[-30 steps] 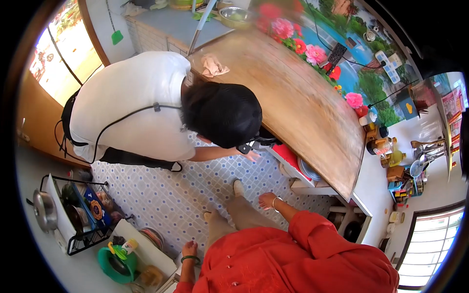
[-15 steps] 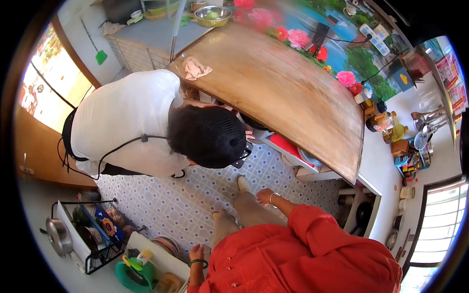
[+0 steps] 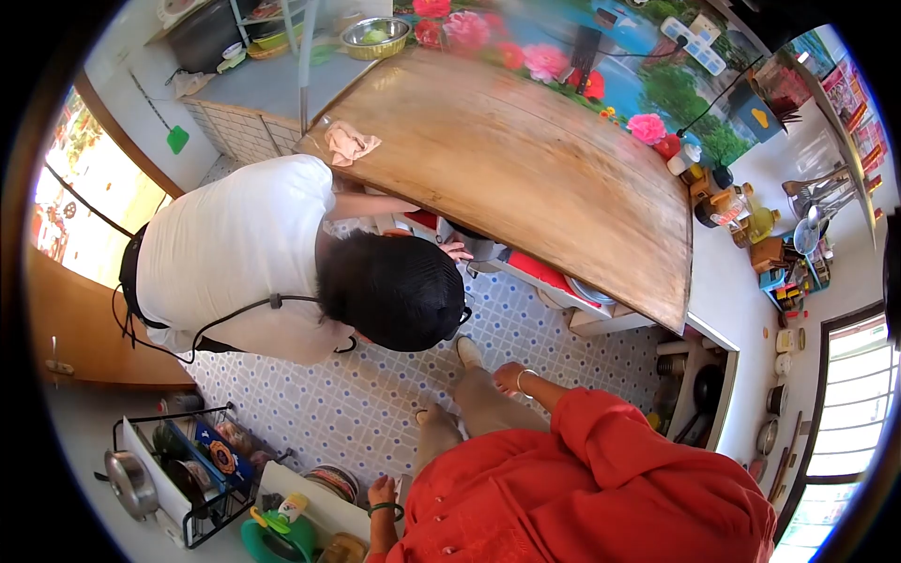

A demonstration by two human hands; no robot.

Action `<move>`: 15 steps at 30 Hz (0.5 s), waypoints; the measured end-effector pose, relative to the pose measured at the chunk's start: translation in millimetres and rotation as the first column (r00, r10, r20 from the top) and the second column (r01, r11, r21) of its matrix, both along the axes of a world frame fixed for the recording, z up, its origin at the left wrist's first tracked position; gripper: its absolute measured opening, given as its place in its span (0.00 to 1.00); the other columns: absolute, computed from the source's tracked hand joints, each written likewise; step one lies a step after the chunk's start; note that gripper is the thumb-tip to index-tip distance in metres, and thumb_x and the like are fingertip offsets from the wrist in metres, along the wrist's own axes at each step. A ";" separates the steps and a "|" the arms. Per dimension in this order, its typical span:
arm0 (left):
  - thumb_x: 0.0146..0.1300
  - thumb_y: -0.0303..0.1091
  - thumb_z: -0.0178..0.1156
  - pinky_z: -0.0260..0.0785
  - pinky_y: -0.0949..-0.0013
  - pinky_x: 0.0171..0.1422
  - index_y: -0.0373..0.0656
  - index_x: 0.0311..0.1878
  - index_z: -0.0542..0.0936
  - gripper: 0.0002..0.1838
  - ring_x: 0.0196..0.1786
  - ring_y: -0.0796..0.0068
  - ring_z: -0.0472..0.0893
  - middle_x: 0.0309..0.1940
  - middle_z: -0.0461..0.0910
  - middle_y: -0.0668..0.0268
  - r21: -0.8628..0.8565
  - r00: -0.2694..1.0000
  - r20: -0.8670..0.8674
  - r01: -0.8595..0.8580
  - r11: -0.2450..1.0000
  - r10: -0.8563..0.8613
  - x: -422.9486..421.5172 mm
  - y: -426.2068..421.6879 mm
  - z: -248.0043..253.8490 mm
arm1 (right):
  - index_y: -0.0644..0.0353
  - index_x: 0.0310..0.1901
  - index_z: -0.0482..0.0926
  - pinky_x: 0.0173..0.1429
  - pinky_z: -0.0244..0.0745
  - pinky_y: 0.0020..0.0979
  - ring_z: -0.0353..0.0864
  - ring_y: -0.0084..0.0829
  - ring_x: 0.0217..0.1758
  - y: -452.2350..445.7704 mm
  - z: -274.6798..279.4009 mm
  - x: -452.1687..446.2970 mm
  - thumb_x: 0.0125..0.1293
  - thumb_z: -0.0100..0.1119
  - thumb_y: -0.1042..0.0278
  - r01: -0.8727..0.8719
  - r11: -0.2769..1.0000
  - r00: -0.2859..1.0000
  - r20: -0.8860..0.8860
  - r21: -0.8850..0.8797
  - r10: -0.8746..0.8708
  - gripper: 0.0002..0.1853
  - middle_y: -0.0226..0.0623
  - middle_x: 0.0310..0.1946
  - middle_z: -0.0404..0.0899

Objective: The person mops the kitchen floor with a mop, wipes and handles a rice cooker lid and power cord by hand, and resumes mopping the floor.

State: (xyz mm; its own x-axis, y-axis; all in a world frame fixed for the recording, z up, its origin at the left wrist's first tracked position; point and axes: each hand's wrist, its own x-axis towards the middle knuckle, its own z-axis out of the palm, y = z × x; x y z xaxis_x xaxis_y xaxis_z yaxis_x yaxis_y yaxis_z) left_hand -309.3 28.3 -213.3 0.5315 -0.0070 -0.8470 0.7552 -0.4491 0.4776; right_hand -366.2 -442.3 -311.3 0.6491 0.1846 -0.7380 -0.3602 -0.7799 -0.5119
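My right hand [image 3: 509, 377], with a silver bracelet at the wrist, hangs over the tiled floor with its fingers loosely curled. My left hand [image 3: 382, 491], with a dark green bangle, hangs beside a white surface at the lower left; its fingers are small and partly bunched. Neither hand touches the wooden tabletop [image 3: 526, 178]. In front of me a person in a white shirt [image 3: 239, 244] and black cap bends down. One hand of that person is at a pot under the tabletop's front edge, next to a red-lined drawer [image 3: 540, 270].
A pink cloth [image 3: 349, 143] lies on the tabletop's left end. A metal bowl [image 3: 375, 36] stands on the grey counter behind. A black rack [image 3: 202, 469] and green basin [image 3: 277, 540] are at lower left, bottles [image 3: 723, 208] and utensils at right.
The person in white has bent lower and moved a hand from over the floor to under the tabletop. The view has shifted. My hands still hang low at my sides.
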 end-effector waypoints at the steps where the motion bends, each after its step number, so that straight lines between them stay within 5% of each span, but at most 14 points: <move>1: 0.53 0.35 0.58 0.72 0.70 0.32 0.31 0.52 0.70 0.24 0.40 0.67 0.78 0.43 0.76 0.54 0.002 1.000 -0.002 0.001 1.000 -0.001 0.0 -0.5 0.4 | 0.56 0.26 0.74 0.23 0.71 0.28 0.74 0.23 0.23 3.5 32.1 8.1 0.54 0.50 0.73 -0.082 0.995 0.995 -0.056 -0.064 0.078 0.03 0.28 0.20 0.73; 5: 0.52 0.34 0.58 0.71 0.72 0.31 0.31 0.50 0.72 0.23 0.36 0.68 0.79 0.40 0.78 0.55 0.023 1.000 0.020 0.002 1.000 -0.002 0.1 -1.3 0.8 | 0.57 0.27 0.75 0.25 0.72 0.27 0.77 0.22 0.24 7.5 76.2 18.4 0.53 0.54 0.74 -0.271 0.941 0.962 -0.083 -0.205 0.259 0.01 0.25 0.20 0.76; 8: 0.52 0.34 0.58 0.71 0.73 0.30 0.31 0.49 0.73 0.22 0.34 0.69 0.79 0.38 0.78 0.56 0.031 0.999 0.034 0.012 0.999 -0.013 0.7 -3.6 -1.4 | 0.56 0.26 0.75 0.26 0.73 0.27 0.78 0.23 0.26 8.5 77.0 17.4 0.52 0.56 0.74 -0.079 0.986 0.990 -0.131 -0.145 0.060 0.01 0.26 0.22 0.78; 15: 0.52 0.33 0.57 0.69 0.73 0.27 0.31 0.50 0.72 0.22 0.31 0.72 0.77 0.34 0.78 0.59 0.004 1.000 0.008 -0.022 1.000 0.022 0.7 -9.7 -2.3 | 0.55 0.27 0.76 0.29 0.73 0.27 0.79 0.27 0.27 6.0 75.5 15.9 0.46 0.62 0.71 -0.257 0.929 0.966 -0.030 -0.265 0.258 0.05 0.26 0.25 0.79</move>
State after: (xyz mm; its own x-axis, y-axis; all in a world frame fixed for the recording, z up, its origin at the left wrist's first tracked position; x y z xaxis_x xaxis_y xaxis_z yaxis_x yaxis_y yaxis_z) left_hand -308.6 18.6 -215.7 0.5379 0.0084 -0.8430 0.7612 -0.4345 0.4814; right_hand -350.3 -436.3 -235.8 0.6090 0.1444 -0.7799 -0.1267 -0.9530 -0.2753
